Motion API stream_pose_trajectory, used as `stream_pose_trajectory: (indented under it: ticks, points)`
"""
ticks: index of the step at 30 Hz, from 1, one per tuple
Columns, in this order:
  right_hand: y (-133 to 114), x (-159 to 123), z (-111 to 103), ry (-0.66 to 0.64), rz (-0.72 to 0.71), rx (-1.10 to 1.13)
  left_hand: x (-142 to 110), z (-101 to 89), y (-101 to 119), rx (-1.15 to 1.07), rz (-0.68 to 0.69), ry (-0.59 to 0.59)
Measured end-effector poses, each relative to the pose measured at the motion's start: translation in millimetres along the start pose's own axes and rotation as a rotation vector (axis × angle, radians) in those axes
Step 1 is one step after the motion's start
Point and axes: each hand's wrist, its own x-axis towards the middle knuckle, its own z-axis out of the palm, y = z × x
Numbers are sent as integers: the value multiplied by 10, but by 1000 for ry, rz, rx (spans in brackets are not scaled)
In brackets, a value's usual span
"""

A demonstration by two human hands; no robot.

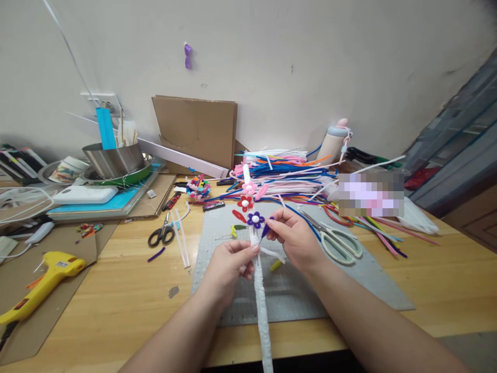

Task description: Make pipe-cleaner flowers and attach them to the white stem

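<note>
A long white wrapped stem (263, 311) runs from the table's front edge up between my hands. Pink, red and purple pipe-cleaner flowers sit along its upper part; the purple flower (255, 219) is the lowest. My left hand (236, 259) pinches the stem just below that flower. In my right hand (293, 235), thumb and finger grip a small purple pipe-cleaner leaf (265, 230) by the stem's right side, its thin wire pointing down at my left thumb. A loose white strip (273, 254) sticks out beneath my right hand. A green leaf and a yellow piece (276, 266) lie nearby.
A grey cutting mat (310, 295) lies under the work, with large pale-handled scissors (337, 243) at right. Small black scissors (161, 235) and a yellow glue gun (46, 282) are at left. Behind are heaped pipe cleaners (287, 171), a bottle (333, 142), cardboard (198, 129) and a metal bowl (114, 160).
</note>
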Motion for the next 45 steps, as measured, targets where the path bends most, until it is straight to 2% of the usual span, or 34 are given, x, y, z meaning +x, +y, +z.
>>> stream_pose_trajectory:
  ticks: [4, 8, 10, 12, 13, 14, 16, 18, 19, 22, 25, 29, 34, 37, 41, 45]
  points:
    - [-6, 0, 10, -2, 9, -8, 10, -3, -11, 8, 22, -6]
    - [-5, -1, 26, -72, -4, -21, 23, -25, -11, -2, 71, 22]
    - [-15, -31, 34, -28, -85, -64, 35, -51, -3, -13, 107, 61]
    - [-38, -98, 52, 56, -258, -197, 48, -82, 9, -27, 149, 117]
    - [-54, -146, 68, 58, -364, -293, 54, -97, 14, -36, 168, 147]
    - [-69, -199, 90, 16, -467, -397, 59, -111, 18, -43, 185, 173]
    - [-91, -310, 158, -162, -633, -619, 66, -130, 20, -56, 204, 213]
    - [-86, -405, 247, -335, -725, -868, 71, -138, 16, -83, 200, 222]
    - [-72, -441, 293, -380, -748, -998, 74, -140, 12, -104, 195, 219]
    - [-3, -503, 400, -391, -756, -1302, 87, -140, -4, -139, 192, 231]
    - [62, -522, 439, -322, -726, -1415, 99, -137, -22, -106, 196, 285]
    - [100, -509, 414, -318, -735, -1399, 104, -132, -44, -94, 178, 314]
    - [46, -445, 341, -304, -824, -1226, 110, -129, -39, -100, 196, 294]
    - [1, -424, 325, -318, -776, -1215, 105, -115, -26, -112, 188, 283]
    - [21, -443, 357, -344, -689, -1327, 87, -81, -18, -141, 171, 282]
    - [61, -453, 372, -316, -712, -1318, 89, -85, -25, -117, 166, 298]
